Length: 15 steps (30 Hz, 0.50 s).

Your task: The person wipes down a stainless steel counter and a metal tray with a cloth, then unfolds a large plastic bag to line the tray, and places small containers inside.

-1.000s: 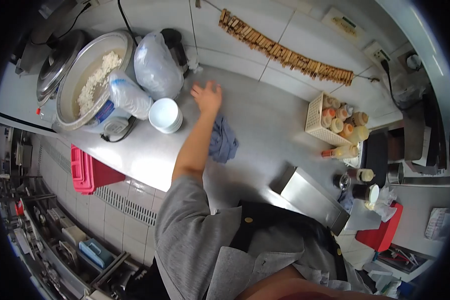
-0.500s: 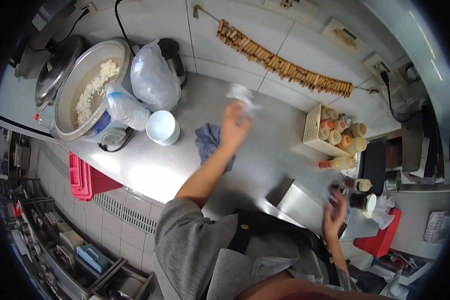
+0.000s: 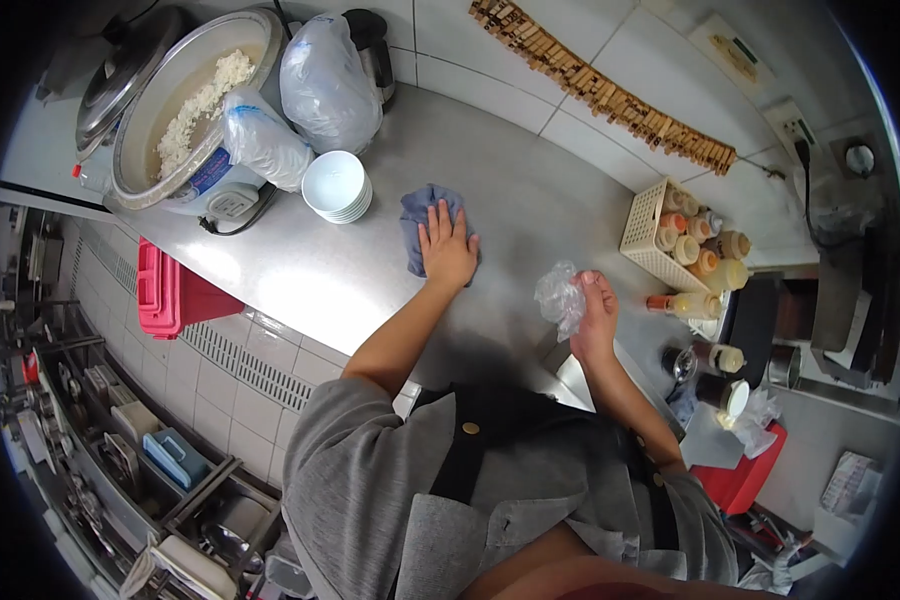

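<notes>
My left hand (image 3: pixel 449 248) lies flat on a crumpled grey-blue cloth (image 3: pixel 417 215) on the steel counter, its fingers stretched out and slightly spread. Part of the cloth is hidden beneath the palm. To the right, my right hand (image 3: pixel 597 315) pinches a crumpled clear plastic bag (image 3: pixel 560 298) above the counter. A stack of white bowls (image 3: pixel 336 185) stands left of the cloth.
A large pot of rice (image 3: pixel 135 165) and filled plastic bags (image 3: pixel 330 85) sit at the back left. On the right are a basket of sauce bottles (image 3: pixel 652 258) and loose bottles (image 3: pixel 690 306). A red bin (image 3: pixel 155 290) stands below the counter's left edge.
My left hand has come down from the back of the counter onto the cloth and no longer holds crumpled plastic. My right hand has moved up and left and now holds the clear plastic bag.
</notes>
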Available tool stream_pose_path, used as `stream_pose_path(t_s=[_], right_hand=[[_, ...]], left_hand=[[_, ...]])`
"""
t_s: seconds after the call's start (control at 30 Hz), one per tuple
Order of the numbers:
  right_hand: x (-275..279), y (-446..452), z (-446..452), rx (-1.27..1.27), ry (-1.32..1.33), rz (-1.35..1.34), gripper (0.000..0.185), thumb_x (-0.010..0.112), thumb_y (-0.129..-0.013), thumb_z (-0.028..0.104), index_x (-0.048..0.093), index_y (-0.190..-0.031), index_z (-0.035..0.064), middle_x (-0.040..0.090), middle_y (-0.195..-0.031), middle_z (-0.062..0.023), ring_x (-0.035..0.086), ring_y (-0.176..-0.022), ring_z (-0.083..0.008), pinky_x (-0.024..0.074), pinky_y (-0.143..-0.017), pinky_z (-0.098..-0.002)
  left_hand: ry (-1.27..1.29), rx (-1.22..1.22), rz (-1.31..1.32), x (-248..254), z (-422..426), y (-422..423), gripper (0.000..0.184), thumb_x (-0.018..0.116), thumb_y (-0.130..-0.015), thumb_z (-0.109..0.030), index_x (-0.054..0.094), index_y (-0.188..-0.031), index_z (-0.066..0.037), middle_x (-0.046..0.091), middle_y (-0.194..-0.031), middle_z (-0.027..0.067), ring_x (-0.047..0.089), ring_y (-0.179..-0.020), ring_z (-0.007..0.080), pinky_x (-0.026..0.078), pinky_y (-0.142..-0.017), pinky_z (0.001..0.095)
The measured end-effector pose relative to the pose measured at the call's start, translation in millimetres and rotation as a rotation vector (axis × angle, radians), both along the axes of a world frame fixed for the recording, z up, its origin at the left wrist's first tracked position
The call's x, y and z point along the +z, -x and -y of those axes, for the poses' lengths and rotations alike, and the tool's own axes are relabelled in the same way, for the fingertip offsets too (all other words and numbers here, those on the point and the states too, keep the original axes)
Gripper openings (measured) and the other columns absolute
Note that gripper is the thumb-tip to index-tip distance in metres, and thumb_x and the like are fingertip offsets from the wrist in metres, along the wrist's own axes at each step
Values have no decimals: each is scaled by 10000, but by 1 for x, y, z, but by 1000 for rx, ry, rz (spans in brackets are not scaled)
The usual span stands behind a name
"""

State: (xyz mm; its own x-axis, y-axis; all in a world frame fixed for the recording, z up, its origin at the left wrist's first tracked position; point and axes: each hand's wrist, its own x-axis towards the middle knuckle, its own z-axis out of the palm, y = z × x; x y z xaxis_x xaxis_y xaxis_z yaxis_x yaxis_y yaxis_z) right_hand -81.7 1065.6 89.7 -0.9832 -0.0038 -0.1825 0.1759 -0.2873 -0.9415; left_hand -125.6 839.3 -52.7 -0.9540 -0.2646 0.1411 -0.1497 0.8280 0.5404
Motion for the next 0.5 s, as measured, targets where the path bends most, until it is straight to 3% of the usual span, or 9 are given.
stream_pose_path(t_s=[0.07,0.17,0.2,0.27,0.4,0.47,0.5], right_hand=[[8,6,-9,-23,-76,18,171,613,-985,228,619,-913,73,617,-856,11,538,-743,-67,423,-700,-235],[22,11,-27,-38,-54,22,174,614,-982,236,621,-920,74,610,-864,9,535,-743,-68,421,-717,-237],[21,12,-37,-26,-66,13,174,614,-982,236,621,-920,74,610,-864,9,535,-743,-68,421,-717,-237],[15,13,-53,-69,-166,-52,167,618,-977,243,617,-932,83,607,-897,2,551,-736,-74,459,-661,-243],[24,5,-68,-116,-182,12,157,616,-974,244,609,-951,89,601,-926,-3,564,-734,-79,487,-588,-253],[19,2,-72,-123,-198,-6,150,612,-974,243,603,-966,93,602,-936,-2,567,-724,-77,498,-528,-262],[23,1,-71,-108,-174,30,143,619,-966,232,606,-950,91,591,-921,2,556,-776,-79,482,-627,-252]], left_hand=[[117,180,14,-27,7,23,579,562,-937,-328,457,-1448,-76,188,-1610,249,82,-1516,395,91,-1200,533],[155,511,-23,-19,35,79,658,560,-931,-323,356,-1491,-43,133,-1555,390,100,-1483,485,108,-1195,549],[142,524,-27,-18,46,98,658,560,-931,-323,356,-1491,-43,133,-1555,390,100,-1483,485,108,-1195,549],[-18,792,124,-16,71,141,754,578,-900,-357,278,-1530,-69,61,-1547,425,23,-1479,519,52,-1199,556],[-161,1041,112,-41,89,213,802,579,-884,-351,235,-1539,-42,76,-1569,388,32,-1492,486,31,-1207,541],[74,1055,111,-73,74,242,772,561,-888,-342,269,-1527,-20,96,-1608,305,63,-1509,418,40,-1218,506],[71,1061,109,-66,80,243,772,561,-888,-342,269,-1527,-20,96,-1608,305,63,-1509,418,40,-1218,506]])
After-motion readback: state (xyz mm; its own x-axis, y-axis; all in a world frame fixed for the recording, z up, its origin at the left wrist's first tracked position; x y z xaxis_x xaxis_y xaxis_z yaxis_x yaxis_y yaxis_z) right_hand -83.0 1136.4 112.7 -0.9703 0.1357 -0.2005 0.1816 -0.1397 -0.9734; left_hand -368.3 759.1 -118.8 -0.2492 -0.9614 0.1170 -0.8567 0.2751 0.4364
